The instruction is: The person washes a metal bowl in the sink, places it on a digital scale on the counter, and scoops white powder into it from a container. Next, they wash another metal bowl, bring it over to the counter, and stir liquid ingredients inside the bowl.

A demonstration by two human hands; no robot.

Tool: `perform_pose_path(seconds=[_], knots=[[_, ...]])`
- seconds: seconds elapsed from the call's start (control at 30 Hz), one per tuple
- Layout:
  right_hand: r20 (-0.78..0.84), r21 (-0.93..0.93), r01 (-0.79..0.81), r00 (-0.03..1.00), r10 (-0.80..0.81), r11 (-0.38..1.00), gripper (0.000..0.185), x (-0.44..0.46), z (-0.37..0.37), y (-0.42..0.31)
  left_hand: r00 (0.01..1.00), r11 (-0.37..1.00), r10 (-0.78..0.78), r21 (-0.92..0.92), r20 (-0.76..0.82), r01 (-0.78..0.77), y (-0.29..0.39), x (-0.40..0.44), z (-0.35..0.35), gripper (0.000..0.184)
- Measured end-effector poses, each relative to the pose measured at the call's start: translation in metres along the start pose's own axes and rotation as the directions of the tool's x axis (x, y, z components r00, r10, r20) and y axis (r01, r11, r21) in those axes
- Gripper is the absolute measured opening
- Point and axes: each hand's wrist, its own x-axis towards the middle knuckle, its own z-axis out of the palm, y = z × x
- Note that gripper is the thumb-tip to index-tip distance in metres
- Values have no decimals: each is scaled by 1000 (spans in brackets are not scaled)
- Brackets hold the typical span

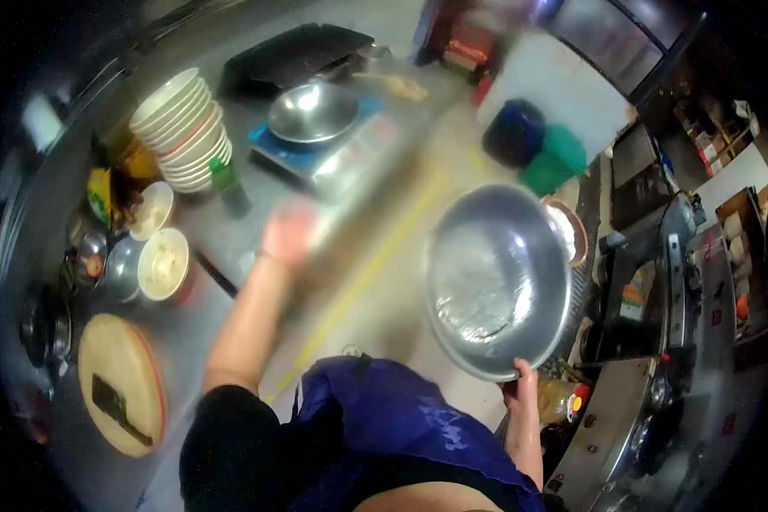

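Observation:
My right hand grips the near rim of a large metal basin. The basin is tilted so its shiny inside faces me, and I see nothing in it but glare. My left hand reaches over the edge of the steel counter, smeared by motion, so its fingers cannot be made out. Nearest to it are a small green bottle and a scale that carries a metal bowl.
Stacked bowls stand on the counter. A cleaver lies on a round chopping board at the near left. Blue and green bins stand across the floor. Stoves line the right side, beside an oil jug.

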Motion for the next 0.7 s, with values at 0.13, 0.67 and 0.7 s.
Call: perform_pose_path(seconds=[0.13, 0.67, 0.7], knots=[[-92, 38, 172, 981, -168, 984, 42, 30, 54, -46, 875, 961, 244, 222, -419, -162, 42, 101, 55, 57], [541, -303, 147, 840, 43, 942, 46, 336, 344, -255, 413, 525, 805, 835, -426, -162, 37, 175, 16, 59], [598, -370, 166, 796, 97, 914, 47, 340, 375, -261, 339, 447, 862, 881, -378, -156, 26, 157, -2, 59]])
